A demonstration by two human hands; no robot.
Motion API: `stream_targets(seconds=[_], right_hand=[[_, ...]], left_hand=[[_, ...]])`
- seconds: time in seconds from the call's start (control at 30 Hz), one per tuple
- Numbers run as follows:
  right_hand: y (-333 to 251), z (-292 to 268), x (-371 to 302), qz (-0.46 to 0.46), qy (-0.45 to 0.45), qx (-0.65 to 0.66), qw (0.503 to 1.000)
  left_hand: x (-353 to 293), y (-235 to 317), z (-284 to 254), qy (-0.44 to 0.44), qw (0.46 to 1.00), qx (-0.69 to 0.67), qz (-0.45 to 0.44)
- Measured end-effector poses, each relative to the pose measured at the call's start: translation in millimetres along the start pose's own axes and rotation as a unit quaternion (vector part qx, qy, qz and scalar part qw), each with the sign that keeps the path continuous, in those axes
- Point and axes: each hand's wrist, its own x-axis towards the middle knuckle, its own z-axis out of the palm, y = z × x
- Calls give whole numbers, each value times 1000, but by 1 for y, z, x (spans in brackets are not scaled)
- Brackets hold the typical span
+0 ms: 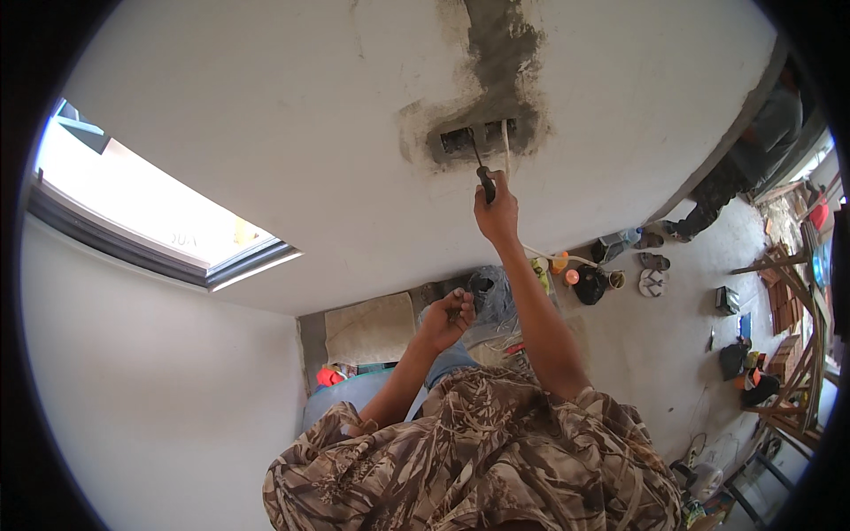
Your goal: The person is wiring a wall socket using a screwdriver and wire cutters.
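My right hand point(498, 212) reaches up to the wall, closed round the dark handle of a screwdriver point(485, 183). The thin shaft points up to the edge of the left wall box point(458, 141), a dark recess set in grey mortar point(434, 118). Beside it sits a second wall box point(498, 130), from which a white cable point(506, 150) comes out and hangs down behind my right hand. My left hand point(449, 320) is lower, in front of my body and apart from the wall, with its fingers curled; whatever they hold, if anything, is hidden.
A bright window point(150, 195) opens at the left. Below lie clear plastic sheeting point(496, 301), a beige board point(369, 329), a black bag point(591, 285) and flip-flops point(652, 282). At the far right are another person point(766, 146), wooden framing point(801, 301) and stacked bricks point(783, 301).
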Motion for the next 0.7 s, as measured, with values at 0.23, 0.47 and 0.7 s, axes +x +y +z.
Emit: stream_targets(seconds=[0.23, 0.47, 0.7], right_hand=[[20, -15, 18, 32, -27, 77, 996], [22, -25, 21, 47, -56, 89, 993], [-10, -8, -1, -35, 7, 13, 999]], left_hand=[[-6, 6, 7, -10, 998, -41, -45], [-4, 2, 6, 6, 998, 0, -62], [-9, 1, 21, 43, 996, 29, -68]])
